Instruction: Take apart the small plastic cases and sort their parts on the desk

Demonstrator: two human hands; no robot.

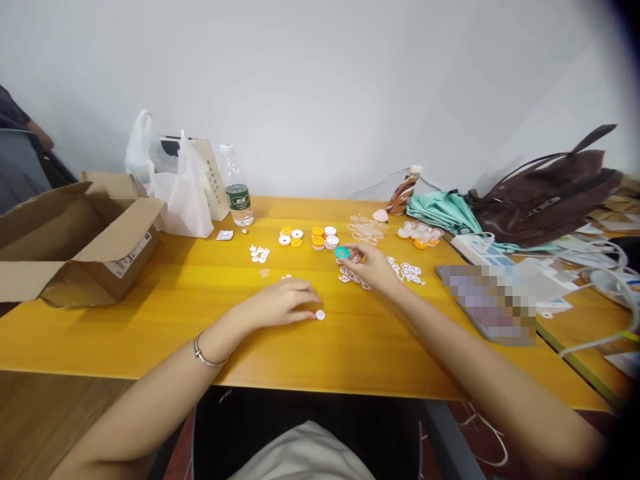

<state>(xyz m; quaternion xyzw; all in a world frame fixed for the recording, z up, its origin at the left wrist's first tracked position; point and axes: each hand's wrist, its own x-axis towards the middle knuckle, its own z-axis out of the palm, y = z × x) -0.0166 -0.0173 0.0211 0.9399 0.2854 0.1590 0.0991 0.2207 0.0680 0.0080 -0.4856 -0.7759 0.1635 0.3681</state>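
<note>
Yellow tbl (360, 360) spans mid-frame. L hand (286, 303), near ctr, fingers parted, nothing gripped. R hand (374, 268), right of ctr, pinching teal disc (339, 253) at ctr. Prob. light, stiff, bit slippery; hold by rim. Wht disc (320, 315), lower ctr by L thumb, contact unclear; prob. light, edge-pinch.

And there's the gleam: a slim silver-coloured bracelet (205, 357) circles the wrist just behind the left hand (287, 303), a small knot-like detail on its band! Behind the right hand (373, 267), a bare forearm (440, 333). Back between the two, nearest the body, a pale grey garment (305, 457), softly creased.
</note>
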